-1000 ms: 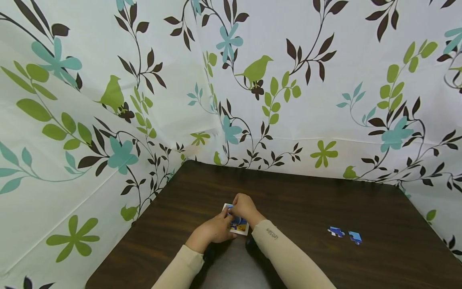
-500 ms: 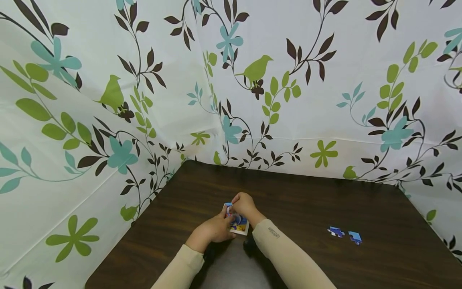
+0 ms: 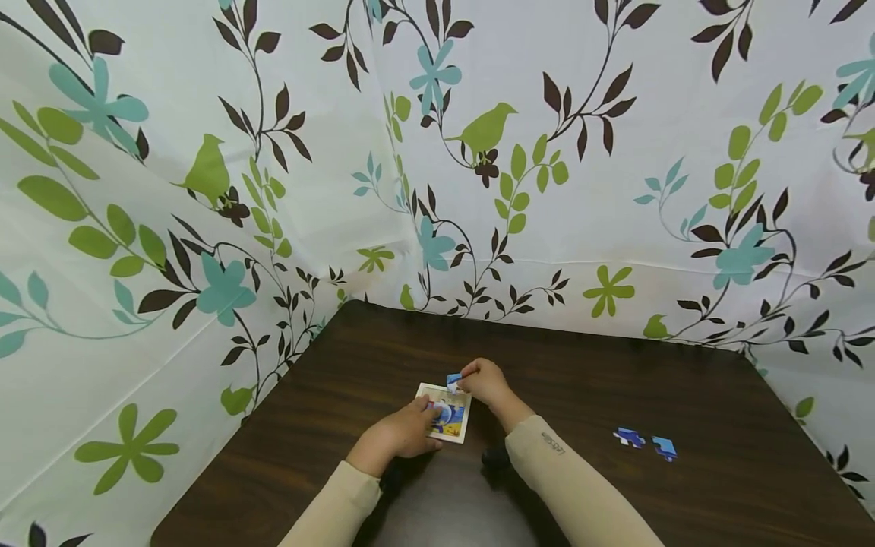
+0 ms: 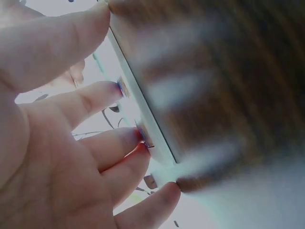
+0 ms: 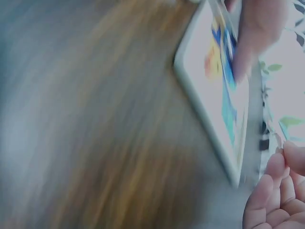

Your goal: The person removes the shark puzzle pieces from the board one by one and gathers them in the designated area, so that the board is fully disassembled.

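A small square puzzle tray [image 3: 449, 437] with a pale frame and a blue and yellow picture lies on the table. Across its left side my left hand [image 3: 399, 433] rests, fingertips pressing the pieces and thumb at the near edge. In the left wrist view those fingers [image 4: 102, 148] are mostly straight. My right hand [image 3: 488, 384] pinches a blue jigsaw piece [image 3: 454, 381] over the tray's far edge. In the right wrist view, the right hand's thumb and fingers [image 5: 279, 191] meet beside the tray [image 5: 205, 114]; the piece there is hard to make out.
Two loose blue jigsaw pieces, one [image 3: 629, 437] left of the other [image 3: 664, 448], lie apart on the right of the dark wooden table [image 3: 547, 372]. A patterned cloth [image 3: 328, 190] hangs behind and along the left side.
My right hand has moved right and lifted away from the tray's upper left with the jigsaw piece, uncovering more of the tray. My left hand stays on the tray. The head view has shifted slightly.
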### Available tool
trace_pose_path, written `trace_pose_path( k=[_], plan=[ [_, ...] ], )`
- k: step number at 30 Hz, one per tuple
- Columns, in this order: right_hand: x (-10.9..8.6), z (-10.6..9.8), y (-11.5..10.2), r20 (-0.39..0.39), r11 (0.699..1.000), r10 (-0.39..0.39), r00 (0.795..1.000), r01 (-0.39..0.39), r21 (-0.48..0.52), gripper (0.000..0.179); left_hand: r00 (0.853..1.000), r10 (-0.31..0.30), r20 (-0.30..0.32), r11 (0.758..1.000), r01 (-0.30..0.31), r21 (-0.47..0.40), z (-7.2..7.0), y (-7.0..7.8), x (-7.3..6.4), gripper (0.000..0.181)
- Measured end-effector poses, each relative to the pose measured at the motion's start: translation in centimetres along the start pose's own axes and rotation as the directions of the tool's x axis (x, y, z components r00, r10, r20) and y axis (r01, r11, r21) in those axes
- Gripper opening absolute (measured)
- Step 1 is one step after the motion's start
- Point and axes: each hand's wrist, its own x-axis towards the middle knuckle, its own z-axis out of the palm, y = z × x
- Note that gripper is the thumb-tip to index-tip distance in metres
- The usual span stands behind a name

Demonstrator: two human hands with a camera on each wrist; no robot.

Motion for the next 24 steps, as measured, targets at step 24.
trace_pose_path(
  k=[24],
  plan=[
    [-6.5, -17.7, 8.6, -0.044, 0.972, 0.163, 0.986, -0.168, -0.163, 0.022, 1.0, -0.015, -0.001, 0.999, 0.015, -0.041, 0.0, 0.3, 0.0, 0.064]
  ],
)
